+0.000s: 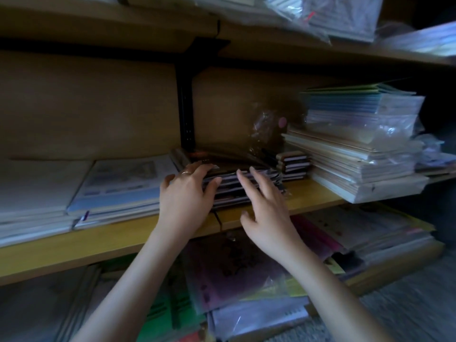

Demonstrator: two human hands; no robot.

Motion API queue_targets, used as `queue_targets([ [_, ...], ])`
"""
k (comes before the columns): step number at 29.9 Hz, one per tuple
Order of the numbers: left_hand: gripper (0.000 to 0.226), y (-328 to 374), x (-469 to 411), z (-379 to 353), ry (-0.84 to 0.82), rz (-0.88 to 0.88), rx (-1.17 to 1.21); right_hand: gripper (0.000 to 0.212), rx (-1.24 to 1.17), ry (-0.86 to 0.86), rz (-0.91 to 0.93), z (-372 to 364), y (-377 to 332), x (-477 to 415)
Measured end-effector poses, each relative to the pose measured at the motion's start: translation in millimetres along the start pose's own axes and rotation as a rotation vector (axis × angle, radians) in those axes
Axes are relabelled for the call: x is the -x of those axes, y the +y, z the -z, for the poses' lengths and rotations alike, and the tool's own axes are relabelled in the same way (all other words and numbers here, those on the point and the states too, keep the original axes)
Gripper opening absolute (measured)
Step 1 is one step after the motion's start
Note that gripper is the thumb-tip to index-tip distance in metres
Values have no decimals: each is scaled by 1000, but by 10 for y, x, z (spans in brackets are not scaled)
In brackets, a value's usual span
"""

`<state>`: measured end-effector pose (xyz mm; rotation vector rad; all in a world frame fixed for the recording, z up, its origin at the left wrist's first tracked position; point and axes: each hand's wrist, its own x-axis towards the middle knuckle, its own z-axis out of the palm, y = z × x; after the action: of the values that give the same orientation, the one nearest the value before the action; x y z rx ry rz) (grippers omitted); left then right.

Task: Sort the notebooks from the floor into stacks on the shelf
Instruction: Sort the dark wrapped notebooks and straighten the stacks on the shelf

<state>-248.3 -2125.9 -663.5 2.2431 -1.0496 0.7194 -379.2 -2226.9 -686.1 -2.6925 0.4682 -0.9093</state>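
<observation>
Placing step, at the middle shelf (311, 193). A stack of dark notebooks (237, 191) sits on the yellow board near its front edge, between a pale flat stack (118, 188) on the left and a small pile of thick pads (293, 166) on the right, with plastic-wrapped bundles (357, 164) beyond. The left hand (187, 196) lies over the stack's near left corner, fingers on top and thumb against the front edge — blur hides whether it grips or only steadies. The right hand (266, 206) has straight, spread fingers, their tips resting on the top cover near the right front; it holds nothing.

From where I stand, this reads as squaring a stack just set down. More notebooks remain below on the floor, among them a purple-covered one (229, 275), so the sorting looks unfinished. The next move calls for both hands to come off without dragging the top cover askew — then a reach down for another notebook.
</observation>
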Motion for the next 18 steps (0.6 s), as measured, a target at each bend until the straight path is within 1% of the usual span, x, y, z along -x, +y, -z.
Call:
queue_targets([
  [3, 43, -23, -8, -44, 29, -9, 4, 77, 50, -38, -9, -14, 7, -75],
  [7, 46, -63, -45, -82, 29, 15, 53, 78, 35, -66, -5, -45, 28, -108],
  [11, 47, -91, -47, -116, 29, -16, 85, 77, 19, -87, 13, -60, 57, -96],
  [13, 47, -98, -55, -121, 13, -15, 126, 74, -28, -86, 19, -71, 65, -78],
  [14, 47, -100, -42, -112, 13, -9, 152, 71, -99, -52, 22, -79, 51, -54],
  [15, 47, -99, -3, -87, 39, -15, 167, 66, -191, 21, 26, -94, 30, -10],
  [16, 46, -92, 71, -49, 100, -47, 158, 59, -276, 128, 36, -117, 2, 54],
  [18, 39, -61, 334, 59, 259, -183, 137, 41, -339, 339, 78, -179, -45, 237],
])
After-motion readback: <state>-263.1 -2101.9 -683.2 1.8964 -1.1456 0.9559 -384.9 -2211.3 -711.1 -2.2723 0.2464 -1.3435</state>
